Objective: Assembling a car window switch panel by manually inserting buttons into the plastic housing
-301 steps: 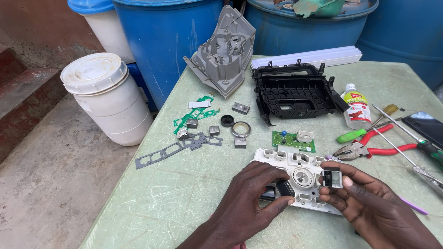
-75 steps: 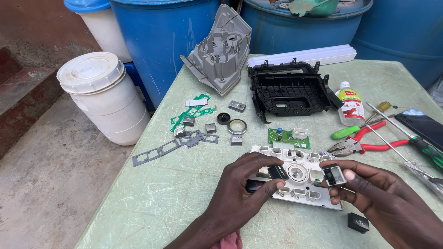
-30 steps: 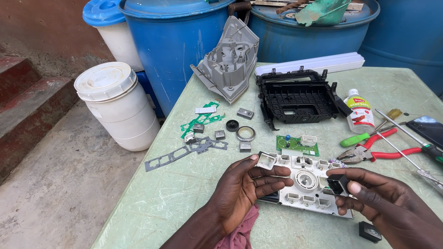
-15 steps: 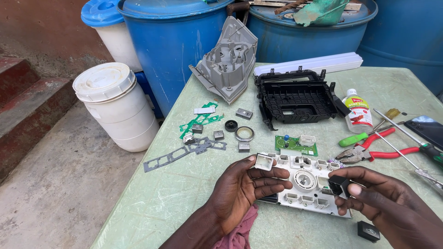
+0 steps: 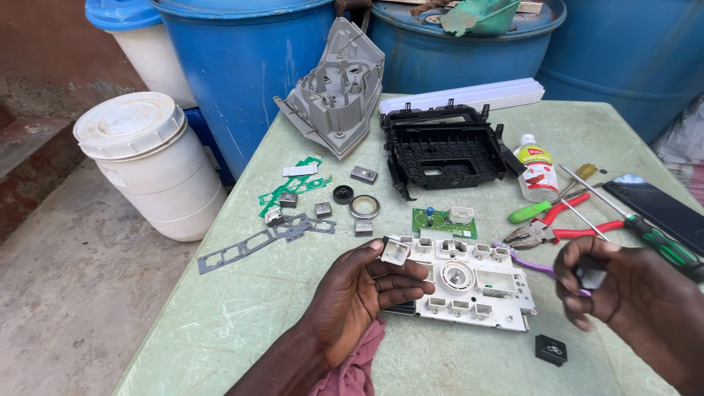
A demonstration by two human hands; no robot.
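The right hand (image 5: 623,293) has come up off the white plastic board (image 5: 469,282) and now pinches a small dark button (image 5: 589,275); so that piece looks freed; the left hand (image 5: 363,293) still presses its spread fingers on the board's left end, near on the green tabletop (image 5: 235,308); another black button (image 5: 551,350) lies near; red pliers (image 5: 557,229) and a screwdriver (image 5: 645,231) crowd the right; a black frame (image 5: 444,150) sits far.

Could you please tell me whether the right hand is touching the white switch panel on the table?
Apart. The head view shows the right hand lifted off to the side, with green table between it and the white switch panel.
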